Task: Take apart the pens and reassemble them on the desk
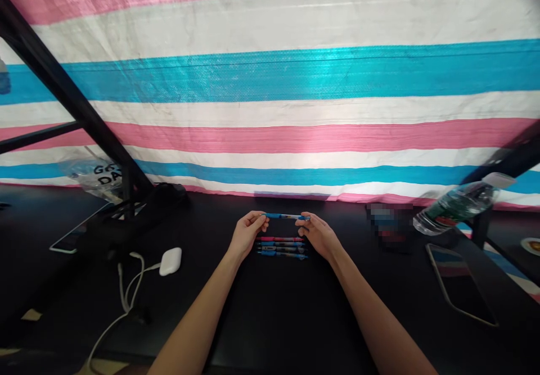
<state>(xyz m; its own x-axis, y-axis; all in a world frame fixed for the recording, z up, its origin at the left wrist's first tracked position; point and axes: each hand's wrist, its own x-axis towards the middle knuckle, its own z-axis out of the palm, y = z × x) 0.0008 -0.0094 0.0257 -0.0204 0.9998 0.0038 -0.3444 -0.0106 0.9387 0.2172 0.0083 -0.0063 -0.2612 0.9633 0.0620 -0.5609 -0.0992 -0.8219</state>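
Observation:
A blue pen [287, 216] is held level between both of my hands, a little above the black table. My left hand [248, 230] pinches its left end between thumb and fingers. At its other end, the fingertips of my right hand [318, 233] close on the pen. Just below lie several more pens side by side: a red pen [280, 239] at the top of the row and a blue pen [282, 254] at the bottom, with others between them.
The black table [287, 319] runs up to a striped tarp [295, 77]. On the left are a white earphone case [170, 261], a white cable [107, 329] and a tablet-like device [70, 237]. A phone [462, 285] and a tilted plastic bottle [455, 206] are on the right.

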